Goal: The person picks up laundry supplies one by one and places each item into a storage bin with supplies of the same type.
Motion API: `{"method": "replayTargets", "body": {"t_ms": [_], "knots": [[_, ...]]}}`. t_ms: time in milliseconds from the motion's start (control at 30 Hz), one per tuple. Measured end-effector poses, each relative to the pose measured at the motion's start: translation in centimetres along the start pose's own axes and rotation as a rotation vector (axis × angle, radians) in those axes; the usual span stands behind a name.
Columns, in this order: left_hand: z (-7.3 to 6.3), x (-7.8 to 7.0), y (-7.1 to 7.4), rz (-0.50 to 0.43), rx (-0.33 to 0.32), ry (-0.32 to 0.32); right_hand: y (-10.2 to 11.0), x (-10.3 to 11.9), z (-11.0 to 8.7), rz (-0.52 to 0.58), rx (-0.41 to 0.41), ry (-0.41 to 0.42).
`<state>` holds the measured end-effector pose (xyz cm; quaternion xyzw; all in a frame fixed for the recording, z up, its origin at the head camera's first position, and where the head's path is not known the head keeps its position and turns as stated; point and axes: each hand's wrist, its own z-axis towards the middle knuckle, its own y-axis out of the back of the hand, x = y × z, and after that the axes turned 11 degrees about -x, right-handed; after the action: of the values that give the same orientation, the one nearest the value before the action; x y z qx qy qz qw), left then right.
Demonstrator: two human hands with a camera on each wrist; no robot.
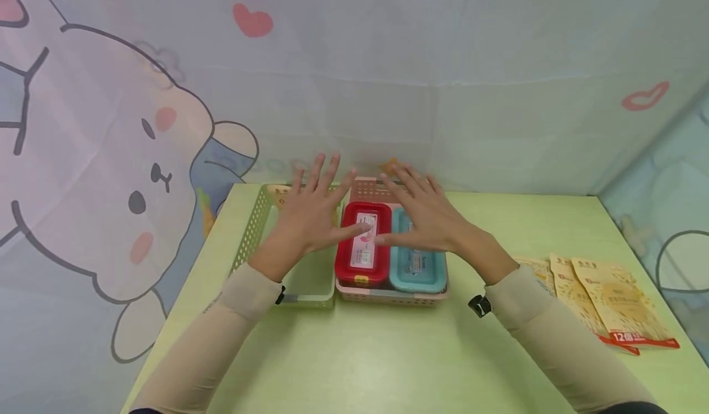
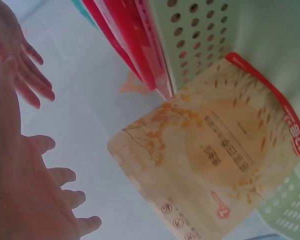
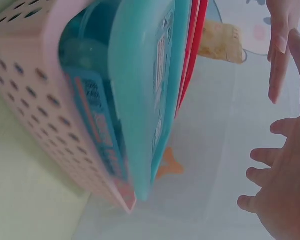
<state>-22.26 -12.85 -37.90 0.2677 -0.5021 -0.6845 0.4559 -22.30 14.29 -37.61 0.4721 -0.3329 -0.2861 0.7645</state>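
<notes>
With fingers spread, my left hand [image 1: 312, 214] is over the right side of a green perforated basket [image 1: 252, 235], holding nothing. My right hand [image 1: 426, 217], also spread and holding nothing, is above a pink basket [image 1: 388, 297] beside it. Inside the pink basket are a box with a red lid [image 1: 344, 248] and a box with a turquoise lid [image 1: 418, 272], side by side. The two thumbs point towards each other above the red lid. In the left wrist view, a beige printed packet [image 2: 225, 145] with a red edge leans in the green basket; my left hand is apart from it.
Several beige packets [image 1: 626, 297] with red edges lie at the right of the pale green table [image 1: 388, 358]. Directly behind the table hangs a printed cloth [image 1: 498, 94]. Another cloth closes off the right side.
</notes>
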Motion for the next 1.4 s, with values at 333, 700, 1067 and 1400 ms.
{"method": "replayTargets", "body": {"t_ms": [333, 700, 1067, 1400], "knots": [[0.5, -1.1, -0.2, -0.09, -0.024, 0.016, 0.9, -1.3, -1.3, 0.0, 0.001, -0.022], [0.9, -2.5, -0.2, -0.114, -0.041, 0.01, 2.2, -2.2, -2.6, 0.058, -0.017, -0.043], [1.6, -4.6, -0.7, -0.169, -0.065, 0.001, 3.3, -4.0, -4.2, 0.09, -0.029, -0.092], [2.6, -6.5, -1.0, -0.258, -0.031, 0.0, 4.7, -5.4, -5.6, 0.1, -0.021, -0.139]]}}
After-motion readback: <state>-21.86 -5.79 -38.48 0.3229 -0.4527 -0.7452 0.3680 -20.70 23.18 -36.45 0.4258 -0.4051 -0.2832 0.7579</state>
